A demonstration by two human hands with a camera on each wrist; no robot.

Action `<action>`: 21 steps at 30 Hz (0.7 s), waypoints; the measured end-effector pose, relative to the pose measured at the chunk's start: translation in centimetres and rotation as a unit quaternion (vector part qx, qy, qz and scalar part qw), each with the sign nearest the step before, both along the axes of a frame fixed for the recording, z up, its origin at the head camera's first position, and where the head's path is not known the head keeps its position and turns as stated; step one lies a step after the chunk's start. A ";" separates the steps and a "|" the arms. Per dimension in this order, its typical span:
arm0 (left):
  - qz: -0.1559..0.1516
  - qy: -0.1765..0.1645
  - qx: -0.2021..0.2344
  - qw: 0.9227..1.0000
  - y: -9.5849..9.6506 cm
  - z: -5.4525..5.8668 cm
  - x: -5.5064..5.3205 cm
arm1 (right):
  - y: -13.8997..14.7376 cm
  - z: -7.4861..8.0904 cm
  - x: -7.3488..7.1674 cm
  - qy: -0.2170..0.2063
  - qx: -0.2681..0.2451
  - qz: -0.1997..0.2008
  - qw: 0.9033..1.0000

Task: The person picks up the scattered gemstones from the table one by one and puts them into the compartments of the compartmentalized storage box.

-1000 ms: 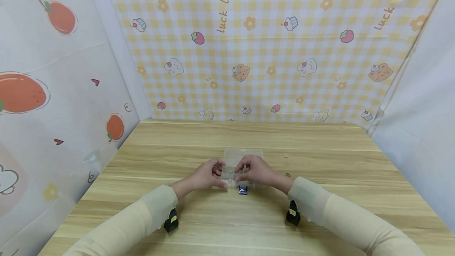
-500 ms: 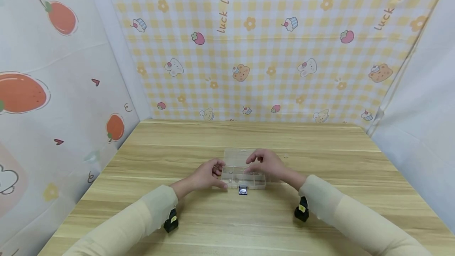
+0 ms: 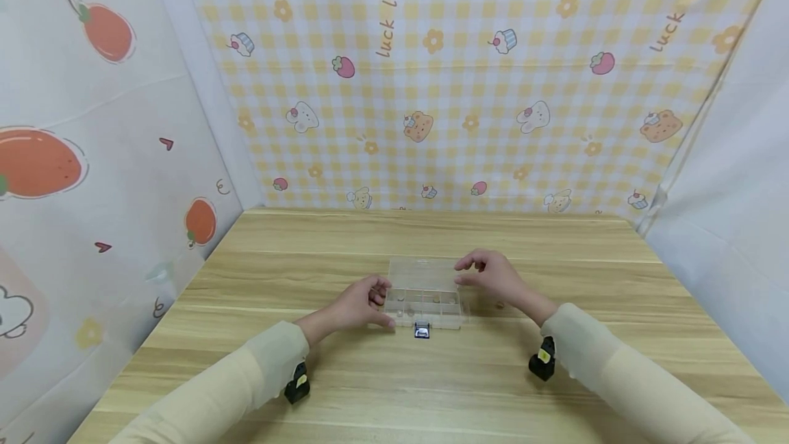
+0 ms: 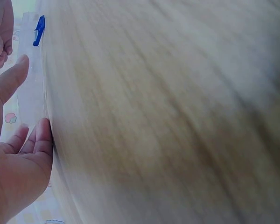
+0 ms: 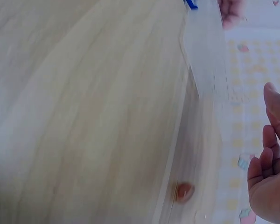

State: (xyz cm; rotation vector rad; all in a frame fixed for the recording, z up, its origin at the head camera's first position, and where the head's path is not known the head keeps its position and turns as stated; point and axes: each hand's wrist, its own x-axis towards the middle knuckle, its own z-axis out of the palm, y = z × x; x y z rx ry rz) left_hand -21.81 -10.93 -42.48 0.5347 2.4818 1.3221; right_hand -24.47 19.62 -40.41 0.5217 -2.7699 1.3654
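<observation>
A clear plastic compartment box [image 3: 442, 323] stands on the table, its clear lid [image 3: 422, 274] laid back behind it and a blue latch [image 3: 422, 329] hanging at the front. Several small round pieces [image 3: 435, 300] lie in its compartments, too small to identify. At the left end rests my left hand [image 3: 357, 303], thumb by the front corner and fingers relaxed along the side. My right hand [image 3: 496, 275] hovers by the lid's right edge, fingers loosely bent with no object visible between them. The right wrist view shows it apart from the box too.
Right of the box, a small brown bead [image 3: 499, 305] lies on the wooden table [image 3: 394, 389]. A faint clear edge [image 3: 466, 310] shows beside the box's right end. A checked cloth [image 3: 456, 88] hangs behind the table.
My right hand has moved from over the compartments to the right, past the lid's edge, uncovering the box. It now covers the small clear piece on the table. My left hand stays put.
</observation>
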 end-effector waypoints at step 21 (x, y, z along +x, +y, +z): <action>-0.003 0.002 0.001 1.000 0.1 0.0 0.0 | 5.7 -0.7 -1.9 -0.027 -0.027 -0.073 0.997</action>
